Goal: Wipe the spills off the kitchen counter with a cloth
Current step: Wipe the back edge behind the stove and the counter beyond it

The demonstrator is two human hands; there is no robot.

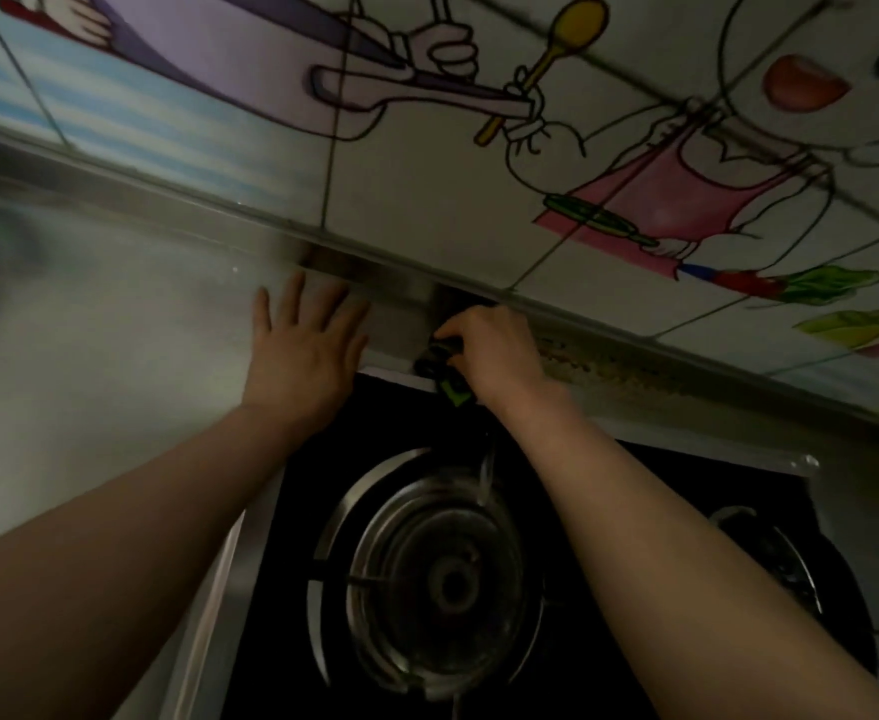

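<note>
Left hand (pixel 306 350): bare, flat, fingers spread and pointing toward 12 o'clock, palm down on the counter (pixel 115 330), holding nothing. Right hand (pixel 494 350): bare, fingers curled into a closed grip around a bunched cloth (pixel 448 376), knuckles toward 11 o'clock, pressed where the counter meets its raised back strip. The two hands sit near each other but apart, right hand at 3 o'clock of the left. Cloth: dark, soft, crumpled, with a bright green patch showing; mostly hidden inside the fist, a short tail hanging out below the hand toward 6 o'clock, so what shows runs roughly 12 to 6; its full outline cannot be told. Counter: smooth, pale, brushed-metal look, dull sheen, spreading to 9 o'clock of the hands. Back strip (pixel 401 288): narrow metal band along the wall foot, running from 10 o'clock to 4 o'clock; a speckled yellowish, grainy stretch (pixel 609 363) lies on it at 3 o'clock of the right hand. Gas hob (pixel 323 511): flat black glossy panel at 6 o'clock of the hands, beneath the forearms. Burner (pixel 448 579): round, concentric metal rings, dark centre, thin pan-support prongs. Second burner (pixel 770 558): partly seen at 4 o'clock. Wall tiles (pixel 427 189): glossy, square, dark grout lines, printed with cartoon figures, a yellow spoon, a pink apron, vegetables.
</note>
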